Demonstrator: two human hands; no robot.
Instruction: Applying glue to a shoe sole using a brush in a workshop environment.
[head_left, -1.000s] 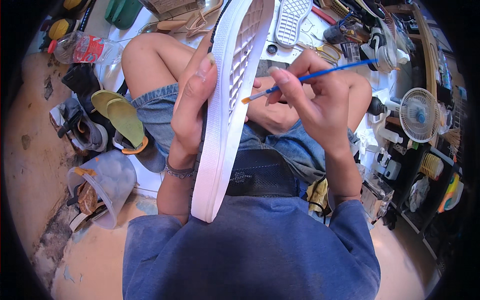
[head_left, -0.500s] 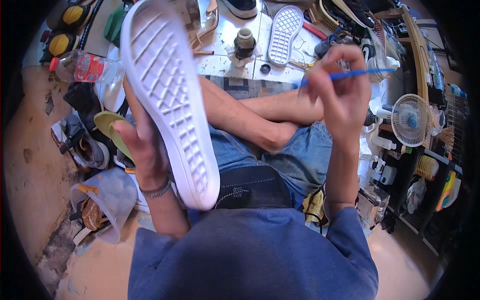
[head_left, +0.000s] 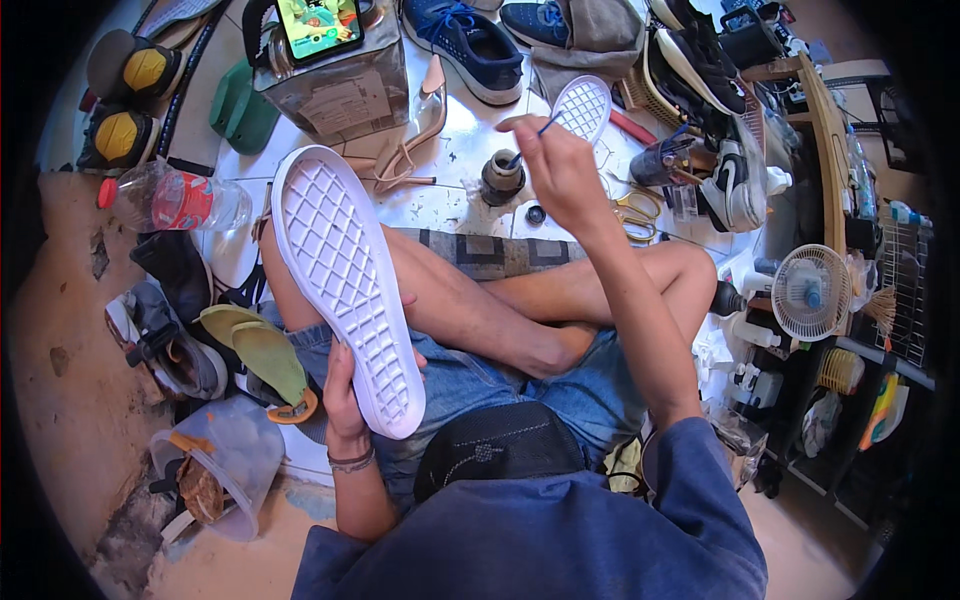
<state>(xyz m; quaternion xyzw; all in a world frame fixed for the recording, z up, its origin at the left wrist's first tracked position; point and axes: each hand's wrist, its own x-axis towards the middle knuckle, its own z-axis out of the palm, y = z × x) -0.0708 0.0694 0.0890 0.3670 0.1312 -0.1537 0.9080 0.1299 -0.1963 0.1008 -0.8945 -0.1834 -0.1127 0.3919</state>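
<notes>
My left hand (head_left: 343, 402) is closed around the heel half of a white shoe sole (head_left: 340, 270), fingers behind it. Its lattice-ribbed face is turned up, and it is tilted above my lap. My right hand (head_left: 560, 175) pinches a thin blue stick (head_left: 517, 160) over a dark, squat bottle (head_left: 502, 186). The stick's lower end goes into the bottle's mouth, so its tip is hidden. Beside the bottle lies a small black cap (head_left: 536, 215). A second white sole (head_left: 583, 105) rests on the tiles behind my right hand.
Gold-handled scissors (head_left: 638, 212) and a cup of tools (head_left: 664, 160) stand to the right. Farther back are blue sneakers (head_left: 465, 48), a heeled sandal (head_left: 412, 140) and a phone (head_left: 320, 25) on a box. A plastic bottle (head_left: 195, 203) lies left; a fan (head_left: 811, 292) stands right.
My right hand has moved left and away from me, bringing the blue stick into the bottle. The sole in my left hand has been lowered towards my lap. The view takes in more of the far floor.
</notes>
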